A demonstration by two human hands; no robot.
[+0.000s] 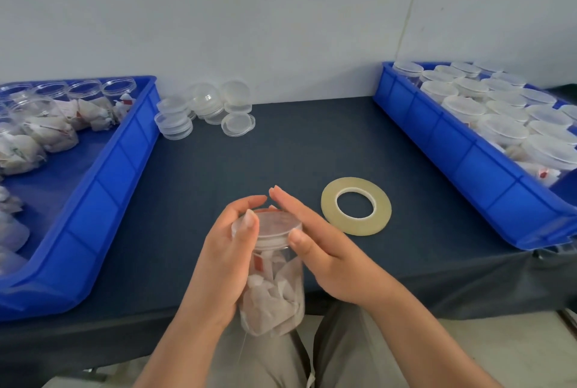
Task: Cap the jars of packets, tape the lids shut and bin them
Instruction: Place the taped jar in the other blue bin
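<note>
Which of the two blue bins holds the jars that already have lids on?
The blue bin on the right: its jars all wear clear lids, while the open jars in the left bin have none.

The jar (274, 287) and lid (270, 223) were clear, glossy plastic; its packets (268, 297) looked like matt paper. The bins (437, 135) were smooth blue plastic, the tablecloth (281, 153) dark matt fabric, the tape (356, 206) shiny yellowish film.
</note>
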